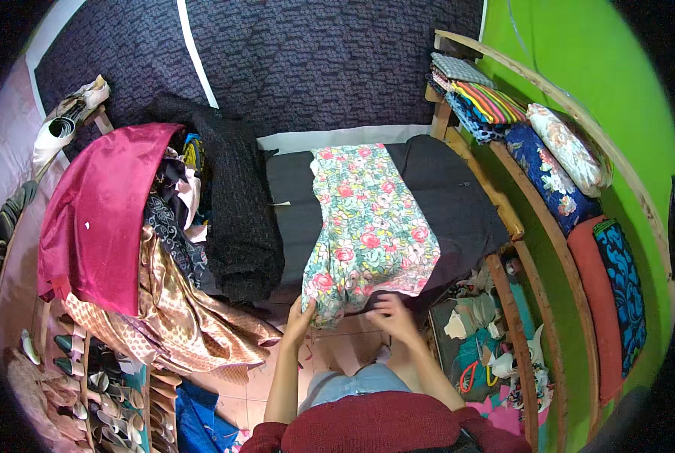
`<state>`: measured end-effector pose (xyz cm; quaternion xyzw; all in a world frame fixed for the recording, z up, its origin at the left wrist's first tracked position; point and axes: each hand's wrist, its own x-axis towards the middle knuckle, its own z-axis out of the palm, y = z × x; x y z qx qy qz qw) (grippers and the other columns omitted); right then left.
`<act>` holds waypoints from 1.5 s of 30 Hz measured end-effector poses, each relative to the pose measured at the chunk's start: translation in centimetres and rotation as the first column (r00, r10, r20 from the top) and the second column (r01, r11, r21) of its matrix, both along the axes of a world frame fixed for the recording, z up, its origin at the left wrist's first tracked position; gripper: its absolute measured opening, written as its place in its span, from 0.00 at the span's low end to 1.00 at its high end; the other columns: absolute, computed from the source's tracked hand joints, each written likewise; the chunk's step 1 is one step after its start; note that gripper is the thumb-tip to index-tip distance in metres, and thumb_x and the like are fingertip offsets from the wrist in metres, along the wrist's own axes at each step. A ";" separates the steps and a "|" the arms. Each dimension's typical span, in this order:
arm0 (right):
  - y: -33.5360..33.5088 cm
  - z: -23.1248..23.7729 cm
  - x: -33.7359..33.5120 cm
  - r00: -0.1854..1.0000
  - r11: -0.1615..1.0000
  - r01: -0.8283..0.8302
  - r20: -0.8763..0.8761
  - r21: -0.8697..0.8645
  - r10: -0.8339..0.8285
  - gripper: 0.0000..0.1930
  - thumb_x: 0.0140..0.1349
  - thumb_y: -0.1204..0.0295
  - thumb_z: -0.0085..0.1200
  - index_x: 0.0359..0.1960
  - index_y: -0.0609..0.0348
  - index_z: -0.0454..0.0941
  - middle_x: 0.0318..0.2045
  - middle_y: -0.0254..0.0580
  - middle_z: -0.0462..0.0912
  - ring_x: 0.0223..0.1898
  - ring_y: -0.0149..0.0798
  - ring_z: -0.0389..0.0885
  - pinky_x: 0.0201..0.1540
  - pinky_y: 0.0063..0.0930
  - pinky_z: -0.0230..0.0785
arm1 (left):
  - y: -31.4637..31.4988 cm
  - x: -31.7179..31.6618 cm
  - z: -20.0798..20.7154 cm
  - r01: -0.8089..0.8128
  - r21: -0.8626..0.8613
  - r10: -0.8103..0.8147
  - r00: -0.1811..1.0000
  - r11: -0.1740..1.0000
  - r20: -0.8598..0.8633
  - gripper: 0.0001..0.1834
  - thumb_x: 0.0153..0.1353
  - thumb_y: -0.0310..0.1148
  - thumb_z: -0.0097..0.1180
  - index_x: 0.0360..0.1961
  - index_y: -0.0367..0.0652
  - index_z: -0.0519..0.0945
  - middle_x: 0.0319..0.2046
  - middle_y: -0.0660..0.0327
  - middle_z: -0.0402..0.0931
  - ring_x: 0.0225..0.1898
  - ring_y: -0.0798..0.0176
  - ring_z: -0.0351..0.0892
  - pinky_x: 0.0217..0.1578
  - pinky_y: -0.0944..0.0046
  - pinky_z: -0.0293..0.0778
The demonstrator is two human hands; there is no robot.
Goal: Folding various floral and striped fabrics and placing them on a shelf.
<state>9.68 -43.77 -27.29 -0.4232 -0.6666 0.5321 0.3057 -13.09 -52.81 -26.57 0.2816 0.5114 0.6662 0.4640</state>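
A floral cloth (371,219) with pink roses on a pale green ground lies spread over a dark-covered surface (458,196), its near end hanging past the front edge. My left hand (300,318) is closed on the cloth's near left corner, thumb on top. Close to the near right hem is my right hand (395,317), its fingers apart and slightly blurred, with nothing seen in them. Whether its fingertips touch the hem I cannot tell.
At left, a magenta satin cloth (115,226), a gold patterned cloth (175,302) and a black fuzzy cloth (239,204) lie heaped. Folded fabrics (496,102) sit on wooden shelves at right. Scissors with red handles (468,376) lie among scraps below. Shoes (111,404) fill a lower-left rack.
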 end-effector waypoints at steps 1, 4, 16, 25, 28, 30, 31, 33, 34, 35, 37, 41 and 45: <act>-0.6 -0.7 -1.8 0.992 0.989 -0.109 0.055 -0.104 0.115 0.41 0.45 0.66 0.67 0.58 0.63 0.53 0.50 0.52 0.69 0.50 0.42 0.71 0.47 0.32 0.68 | 0.0 0.5 0.0 0.005 -0.002 -0.005 1.000 1.000 -0.002 0.23 0.60 0.43 0.52 0.50 0.38 0.70 0.39 0.65 0.73 0.37 0.72 0.71 0.37 0.70 0.69; -3.9 2.0 -6.2 0.978 0.977 -0.194 -0.095 -0.087 0.185 0.68 0.32 0.53 0.72 0.62 0.69 0.29 0.62 0.60 0.45 0.63 0.51 0.47 0.63 0.36 0.44 | -0.9 0.7 -0.2 -0.075 0.017 0.066 0.951 0.997 0.303 0.27 0.60 0.43 0.52 0.54 0.36 0.64 0.44 0.58 0.72 0.45 0.65 0.72 0.43 0.65 0.70; -6.6 2.9 -3.7 0.999 0.942 0.034 -0.013 0.333 -0.032 0.38 0.46 0.78 0.60 0.60 0.66 0.54 0.55 0.48 0.66 0.53 0.36 0.67 0.54 0.29 0.62 | -4.0 1.3 6.2 -0.001 0.104 -0.017 0.984 0.995 0.177 0.28 0.52 0.25 0.60 0.52 0.38 0.60 0.45 0.54 0.71 0.39 0.66 0.75 0.40 0.70 0.72; 2.0 10.9 3.6 0.922 0.984 0.177 -0.347 -0.022 -0.173 0.17 0.58 0.75 0.50 0.50 0.62 0.69 0.39 0.38 0.76 0.39 0.29 0.74 0.43 0.22 0.65 | 1.7 4.3 2.8 -0.092 0.110 0.142 0.718 0.990 -0.682 0.35 0.44 0.34 0.65 0.53 0.38 0.64 0.48 0.53 0.65 0.47 0.56 0.68 0.44 0.60 0.68; 3.4 8.6 4.6 0.901 0.946 0.263 -0.302 -0.191 -0.312 0.12 0.66 0.64 0.41 0.42 0.59 0.70 0.23 0.34 0.73 0.21 0.27 0.72 0.21 0.23 0.66 | 4.1 4.9 3.3 -0.102 0.279 0.284 0.592 0.955 -0.754 0.36 0.42 0.33 0.65 0.53 0.37 0.63 0.47 0.51 0.64 0.46 0.53 0.69 0.44 0.59 0.68; 3.1 6.8 5.0 0.899 0.921 0.247 -0.284 -0.301 -0.334 0.15 0.66 0.61 0.41 0.45 0.60 0.70 0.26 0.32 0.75 0.25 0.26 0.74 0.27 0.21 0.67 | 4.8 5.2 3.6 -0.121 0.254 0.275 0.602 0.960 -0.750 0.37 0.41 0.33 0.66 0.52 0.36 0.63 0.47 0.50 0.64 0.48 0.53 0.67 0.46 0.61 0.66; 2.4 6.2 5.2 0.931 0.960 0.249 -0.240 -0.130 -0.275 0.18 0.65 0.59 0.43 0.48 0.61 0.69 0.30 0.31 0.76 0.31 0.25 0.73 0.35 0.19 0.66 | 5.0 5.4 3.9 -0.125 0.221 0.250 0.614 0.967 -0.749 0.37 0.41 0.33 0.65 0.53 0.36 0.62 0.47 0.49 0.64 0.47 0.52 0.67 0.45 0.61 0.67; 1.5 6.0 5.7 0.981 0.989 0.106 -0.151 -0.104 -0.121 0.14 0.59 0.67 0.49 0.42 0.63 0.74 0.32 0.30 0.76 0.33 0.24 0.71 0.38 0.20 0.64 | 4.8 5.2 4.7 -0.101 0.192 0.214 0.589 0.976 -0.780 0.38 0.41 0.33 0.64 0.54 0.35 0.62 0.48 0.48 0.64 0.47 0.50 0.67 0.45 0.60 0.67; 1.1 6.1 5.9 0.994 0.995 0.066 -0.088 -0.076 -0.072 0.11 0.56 0.69 0.52 0.37 0.62 0.76 0.30 0.29 0.76 0.32 0.23 0.71 0.36 0.21 0.64 | 5.1 4.9 4.0 -0.105 0.193 0.218 0.589 0.976 -0.779 0.38 0.41 0.33 0.64 0.54 0.35 0.62 0.48 0.48 0.64 0.47 0.50 0.67 0.45 0.60 0.67; 0.6 6.3 5.9 0.995 0.998 0.020 -0.101 -0.056 -0.026 0.10 0.51 0.73 0.55 0.35 0.63 0.77 0.28 0.29 0.77 0.31 0.24 0.71 0.36 0.22 0.65 | 5.2 4.5 3.4 -0.089 0.203 0.213 0.631 0.975 -0.746 0.38 0.41 0.29 0.64 0.55 0.37 0.60 0.49 0.49 0.64 0.44 0.56 0.70 0.42 0.64 0.69; 0.0 6.5 5.3 0.991 0.996 -0.089 -0.101 -0.031 0.085 0.10 0.51 0.73 0.55 0.35 0.64 0.77 0.28 0.30 0.77 0.32 0.24 0.72 0.36 0.23 0.66 | 5.3 3.6 2.3 -0.007 0.154 0.066 0.921 0.988 -0.385 0.37 0.46 0.20 0.59 0.57 0.40 0.57 0.50 0.53 0.65 0.35 0.67 0.74 0.34 0.73 0.72; -1.4 7.5 2.9 0.916 0.899 -0.398 0.135 0.184 0.378 0.11 0.52 0.72 0.53 0.36 0.63 0.78 0.32 0.44 0.79 0.34 0.37 0.78 0.39 0.29 0.69 | 4.3 1.2 2.6 0.053 0.168 -0.023 0.984 0.984 -0.177 0.25 0.54 0.18 0.50 0.54 0.36 0.60 0.40 0.56 0.74 0.35 0.70 0.74 0.35 0.74 0.71; -4.3 11.1 -0.3 0.812 0.753 -0.538 0.471 0.379 0.343 0.10 0.54 0.65 0.51 0.32 0.57 0.78 0.28 0.46 0.77 0.32 0.50 0.76 0.34 0.39 0.68 | 2.4 -0.6 3.3 0.152 -0.024 -0.139 0.817 0.988 -0.560 0.31 0.49 0.25 0.57 0.56 0.37 0.61 0.47 0.54 0.73 0.43 0.66 0.75 0.40 0.68 0.72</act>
